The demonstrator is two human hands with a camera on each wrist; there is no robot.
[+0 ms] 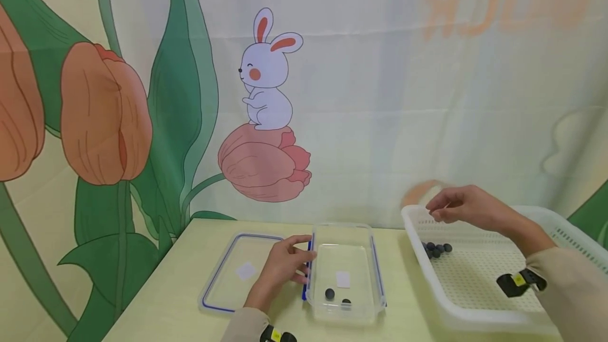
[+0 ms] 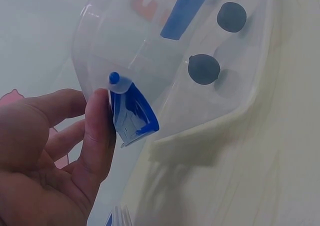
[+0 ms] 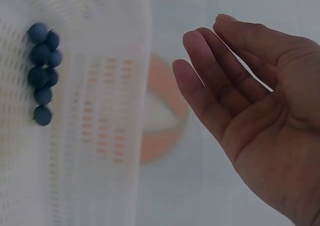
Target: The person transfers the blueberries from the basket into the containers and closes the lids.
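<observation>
My left hand (image 1: 285, 260) holds the left rim of a clear plastic food container (image 1: 344, 315), fingertips at its edge beside a blue latch (image 2: 132, 111). Two blueberries (image 1: 330, 294) lie on the container's floor near its front end. Up over the back left rim of a white perforated basket (image 1: 429, 284), my right hand (image 1: 467, 206) hovers with bent, loose fingers and nothing between them. Inside that basket, several blueberries (image 3: 41, 77) cluster along its left wall. In the right wrist view, the palm and spread fingers (image 3: 192, 83) show beside the basket's wall.
Left of the container lies its clear lid (image 1: 223, 273) with a blue seal, partly behind my left hand. A pale square label (image 1: 343, 279) shows at the container's floor. Behind the yellowish table (image 1: 163, 289) hangs a printed curtain (image 1: 361, 120) with tulips and a rabbit.
</observation>
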